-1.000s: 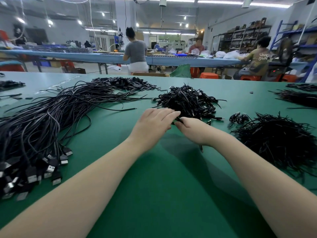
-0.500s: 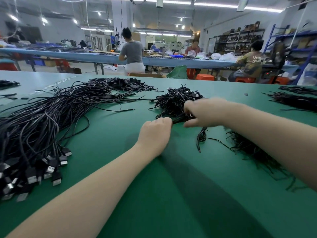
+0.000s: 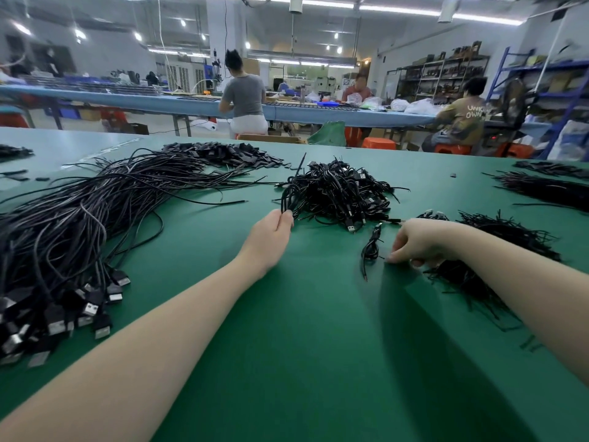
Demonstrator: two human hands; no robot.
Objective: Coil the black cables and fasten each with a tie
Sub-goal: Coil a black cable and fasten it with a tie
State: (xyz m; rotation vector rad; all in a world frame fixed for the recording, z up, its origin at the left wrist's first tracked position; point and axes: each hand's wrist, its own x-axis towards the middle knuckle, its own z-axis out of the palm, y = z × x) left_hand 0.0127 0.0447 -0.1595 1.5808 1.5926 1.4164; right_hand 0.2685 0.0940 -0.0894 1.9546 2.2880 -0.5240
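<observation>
My left hand pinches a looped black cable at the near left edge of the heap of coiled cables. A single coiled cable lies on the green table between my hands. My right hand is just right of it, fingers curled down at the edge of the pile of black ties. Its fingertips pinch a thin black tie. A big bundle of loose straight cables with USB plugs lies at the left.
Flat black pieces are heaped at the back of the table. More black strands lie far right. Several people sit at a long blue bench behind, with shelves on the right.
My right hand came back from the coiled heap down to the tie pile, leaving a coiled cable on the table. My left hand reached forward and took a looped cable.
</observation>
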